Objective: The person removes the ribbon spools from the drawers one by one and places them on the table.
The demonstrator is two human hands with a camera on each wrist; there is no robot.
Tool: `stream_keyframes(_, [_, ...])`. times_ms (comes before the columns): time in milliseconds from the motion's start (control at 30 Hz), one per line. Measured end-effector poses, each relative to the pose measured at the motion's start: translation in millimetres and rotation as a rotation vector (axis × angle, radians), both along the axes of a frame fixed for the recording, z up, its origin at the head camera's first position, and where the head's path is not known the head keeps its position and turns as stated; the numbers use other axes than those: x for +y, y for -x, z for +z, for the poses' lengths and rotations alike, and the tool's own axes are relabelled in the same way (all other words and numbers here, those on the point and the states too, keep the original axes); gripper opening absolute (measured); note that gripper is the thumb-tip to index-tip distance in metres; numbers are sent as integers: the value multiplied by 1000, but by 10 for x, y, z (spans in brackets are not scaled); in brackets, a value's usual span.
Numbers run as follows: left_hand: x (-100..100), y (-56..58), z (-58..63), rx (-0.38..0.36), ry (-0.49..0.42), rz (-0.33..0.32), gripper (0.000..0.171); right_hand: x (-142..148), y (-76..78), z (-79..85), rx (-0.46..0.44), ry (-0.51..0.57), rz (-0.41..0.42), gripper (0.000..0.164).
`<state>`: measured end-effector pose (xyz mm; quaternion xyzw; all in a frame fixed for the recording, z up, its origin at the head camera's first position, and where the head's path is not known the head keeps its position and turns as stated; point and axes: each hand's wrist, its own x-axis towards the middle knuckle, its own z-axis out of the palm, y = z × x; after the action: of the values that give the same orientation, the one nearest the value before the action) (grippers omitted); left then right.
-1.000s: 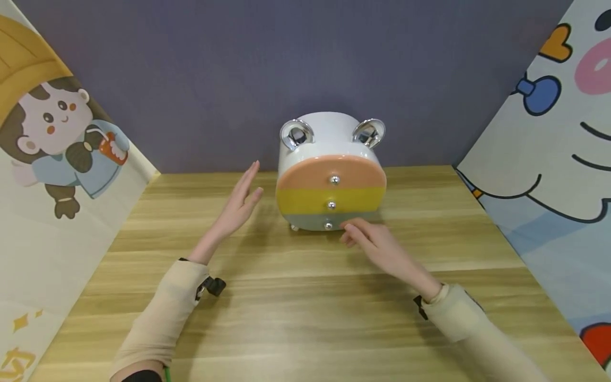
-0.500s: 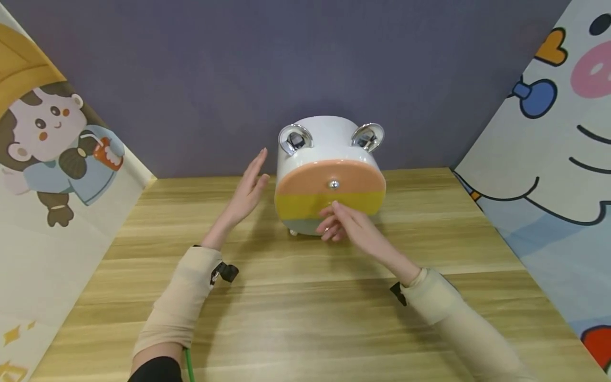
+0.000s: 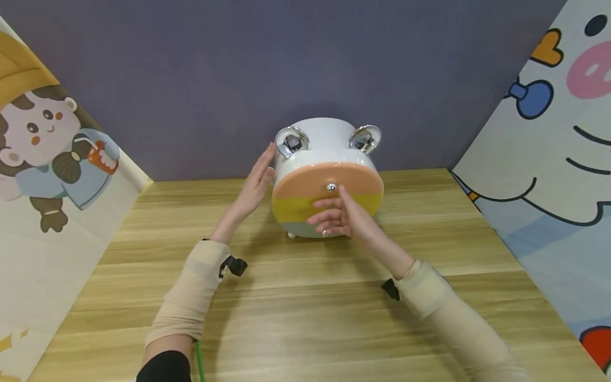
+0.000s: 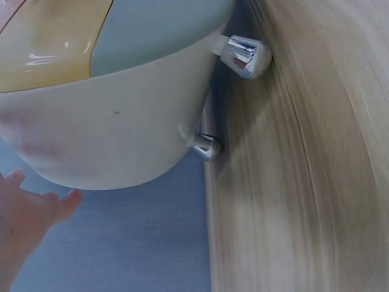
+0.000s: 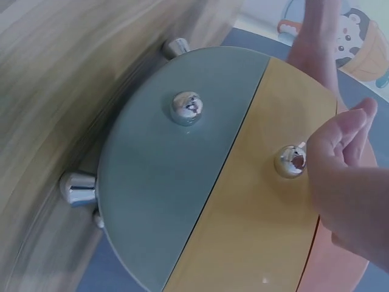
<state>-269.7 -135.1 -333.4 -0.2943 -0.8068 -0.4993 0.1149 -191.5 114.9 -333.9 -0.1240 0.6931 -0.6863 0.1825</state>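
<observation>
A small rounded drawer box (image 3: 324, 132) with a white shell and two silver ears stands on the table, all its drawers closed. Its front has an orange drawer (image 3: 305, 183), a yellow drawer (image 5: 243, 201) and a grey-green drawer (image 5: 164, 158), each with a silver knob. My left hand (image 3: 255, 187) is held with extended fingers along the box's left side; whether it touches the shell cannot be told. My right hand (image 3: 350, 215) is in front of the drawers, fingers loosely bent and grasping nothing. Its thumb is close to the top knob (image 3: 331, 187). In the right wrist view it is beside the middle knob (image 5: 290, 161).
Silver feet (image 4: 246, 56) hold the box above the wooden table (image 3: 296, 307). A dark blue-grey panel (image 3: 215, 90) rises close behind it. Cartoon-printed walls (image 3: 525, 159) flank the table on both sides.
My left hand has come right, up to the box's side. My right hand has risen from near the bottom knob towards the upper drawers, its fingers spreading. The drawers look unchanged.
</observation>
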Motion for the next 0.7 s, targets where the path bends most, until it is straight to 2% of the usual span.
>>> stream_keyframes(167, [25,60,-62,-16,-2,-16,104,-26,16,34,-43,62,14,80])
stream_keyframes(367, [44,111,-113,-61,-42,-61,103,-69,34,48,-83,144,-10,75])
stream_keyframes(700, [72,141,-132,-29,-79,-74,102,-78,54,50,-106,189,-23,67])
